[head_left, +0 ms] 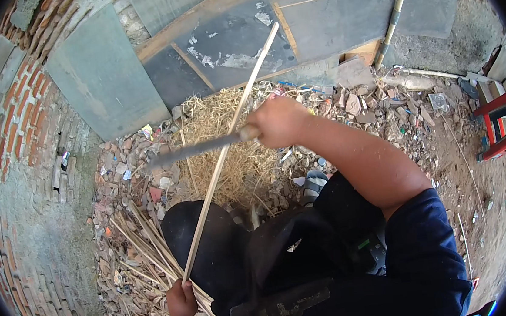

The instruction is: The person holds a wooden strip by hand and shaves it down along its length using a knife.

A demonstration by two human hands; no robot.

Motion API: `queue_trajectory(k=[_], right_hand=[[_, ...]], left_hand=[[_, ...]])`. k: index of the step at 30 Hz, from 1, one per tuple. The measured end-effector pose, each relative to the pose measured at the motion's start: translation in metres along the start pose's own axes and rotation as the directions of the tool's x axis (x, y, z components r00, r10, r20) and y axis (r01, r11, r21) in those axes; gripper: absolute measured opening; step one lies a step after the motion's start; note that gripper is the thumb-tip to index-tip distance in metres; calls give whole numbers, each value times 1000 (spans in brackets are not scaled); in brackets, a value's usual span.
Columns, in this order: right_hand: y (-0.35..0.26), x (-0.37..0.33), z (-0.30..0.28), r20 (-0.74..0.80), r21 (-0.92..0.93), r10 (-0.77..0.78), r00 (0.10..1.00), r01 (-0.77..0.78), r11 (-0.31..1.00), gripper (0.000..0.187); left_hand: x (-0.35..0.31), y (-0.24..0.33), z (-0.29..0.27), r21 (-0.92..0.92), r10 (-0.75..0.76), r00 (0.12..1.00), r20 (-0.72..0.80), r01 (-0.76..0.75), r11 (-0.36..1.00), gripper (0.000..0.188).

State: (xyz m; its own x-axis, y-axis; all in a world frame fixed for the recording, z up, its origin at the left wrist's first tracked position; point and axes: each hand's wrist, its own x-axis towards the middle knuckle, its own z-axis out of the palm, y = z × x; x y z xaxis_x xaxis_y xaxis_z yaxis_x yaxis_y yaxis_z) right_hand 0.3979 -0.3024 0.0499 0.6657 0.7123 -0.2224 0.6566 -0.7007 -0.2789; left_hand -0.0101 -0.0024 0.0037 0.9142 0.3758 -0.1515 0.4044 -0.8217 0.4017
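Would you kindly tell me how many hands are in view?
2: the right hand, near the picture's middle, gripping the handle of a bladed tool; and the left hand, near the bottom edge, holding the lower end of a pale strip.

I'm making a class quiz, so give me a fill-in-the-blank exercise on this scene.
The right hand holds a knife that points to the picture's ____.
Upper or lower: the left hand holds the strip's ____ end.
The stool at right is ____.
The wall at left shows reddish ____.

Missing words: left; lower; red; bricks.
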Motion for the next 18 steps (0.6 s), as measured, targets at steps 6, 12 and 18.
queue_trajectory(k=[6,12,18], right_hand=[[15,4,-6,-82,119,91,992,-81,990,20],[33,7,6,-258,118,160,953,-133,984,22],[-18,-4,9,-236,-35,-153,960,149,988,10]], left_hand=[[-8,-4,20,109,11,985,-175,9,994,32],[-1,-3,4,41,-38,998,-41,40,998,29],[-4,-3,12,87,-38,996,-79,45,995,31]])
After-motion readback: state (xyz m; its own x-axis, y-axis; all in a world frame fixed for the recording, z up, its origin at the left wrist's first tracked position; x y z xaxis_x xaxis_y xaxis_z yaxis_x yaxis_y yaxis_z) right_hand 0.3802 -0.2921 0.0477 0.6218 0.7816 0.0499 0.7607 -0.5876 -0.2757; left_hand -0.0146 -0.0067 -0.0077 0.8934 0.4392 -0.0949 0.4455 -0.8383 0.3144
